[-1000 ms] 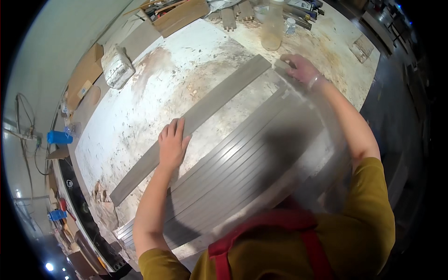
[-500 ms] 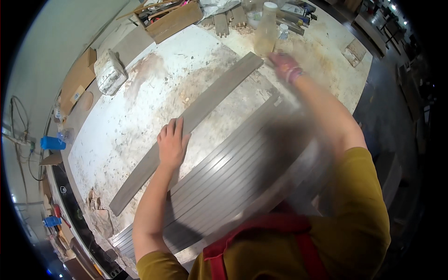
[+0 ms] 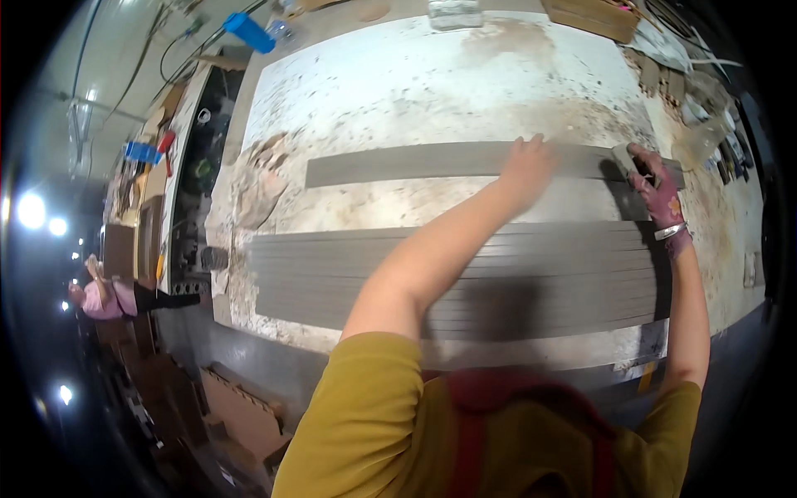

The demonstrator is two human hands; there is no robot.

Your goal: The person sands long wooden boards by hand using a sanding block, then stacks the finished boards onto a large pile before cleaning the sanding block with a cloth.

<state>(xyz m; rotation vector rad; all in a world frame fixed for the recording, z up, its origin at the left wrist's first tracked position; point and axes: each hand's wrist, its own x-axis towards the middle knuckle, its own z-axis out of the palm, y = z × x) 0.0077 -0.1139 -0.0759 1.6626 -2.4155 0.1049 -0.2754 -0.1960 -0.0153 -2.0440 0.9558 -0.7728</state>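
A long grey-brown plank [image 3: 407,164] lies crosswise on the stained white worktop. My left hand [image 3: 531,170], bare and slightly blurred, is at the plank right of its middle, fingers stretched out and holding nothing. At the plank's right end, my right hand [image 3: 657,189], in a pinkish-purple glove, grips a small grey rectangular block [image 3: 622,161] against the plank's upper face. Nearer my body, several similar grey boards [image 3: 374,278] lie side by side, partly behind my left forearm.
A cloudy plastic bottle [image 3: 696,143] stands beside the plank's right end. Crumpled material [image 3: 253,195] lies at the table's left. Along the far edge are a whitish block [image 3: 455,12], a wooden box [image 3: 591,18] and a blue bottle [image 3: 249,31]. Another person [image 3: 112,295] stands far left.
My view has turned, so the plank now runs nearly level across it. My left hand has moved rightward along the plank. My right hand has come from beside the bottle onto the plank with the block.
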